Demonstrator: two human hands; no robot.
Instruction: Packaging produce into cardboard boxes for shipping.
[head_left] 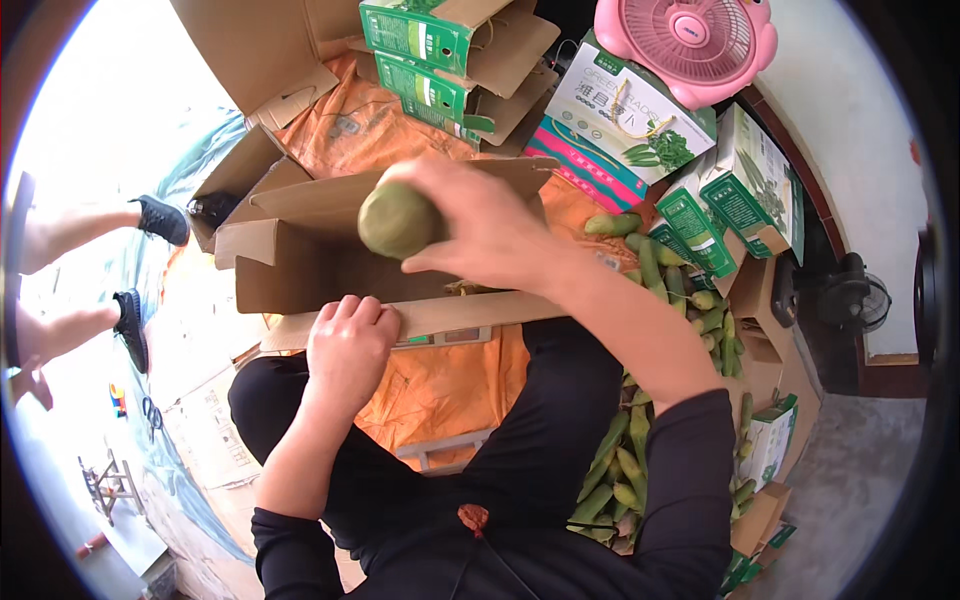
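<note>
A thick green radish (pixel 397 220) is in my right hand (pixel 485 220), which is wrapped round it with the rounded end facing up. It is held above the opening of a brown cardboard box (pixel 262 285) in front of my crossed legs. My left hand (pixel 350 345) has its fingers curled over the box's near flap, at the left part of that edge. The inside of the box is shaded, and its right end is hidden by my right arm. A flat scale with a small display (pixel 445 337) shows partly under the near flap.
Many green radishes (pixel 640 430) lie to my right. Green-and-white cartons (pixel 745 180) and a pink fan (pixel 690 35) stand at the back right. More cartons (pixel 425 85) are stacked at the back. An orange sheet (pixel 430 385) covers the floor. Another person's legs (pixel 85 220) are at the left.
</note>
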